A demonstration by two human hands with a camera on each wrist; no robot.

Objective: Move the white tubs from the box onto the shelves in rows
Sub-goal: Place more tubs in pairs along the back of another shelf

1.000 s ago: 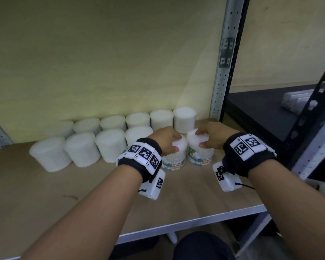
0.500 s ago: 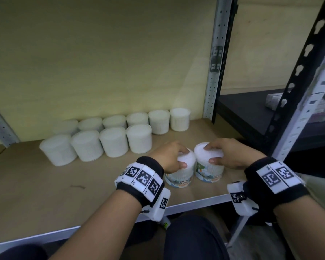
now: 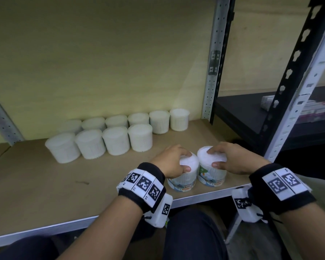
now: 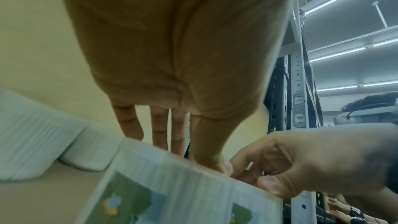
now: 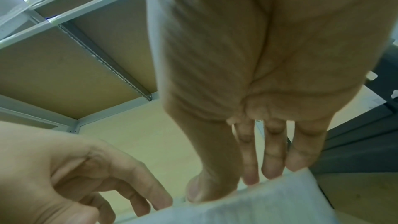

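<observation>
On the shelf [image 3: 36, 188], two rows of white tubs [image 3: 118, 140] stand at the far left, touching one another. Near the front edge, my left hand [image 3: 170, 162] grips the lid of the left labelled tub [image 3: 184, 182], fingers curled round its rim. Just right, touching it, my right hand [image 3: 233, 160] clasps the right labelled tub [image 3: 211, 177] likewise.

Head view down over the shelf [image 3: 45, 184]; wrist views close under palms, facing tubs.
</observation>
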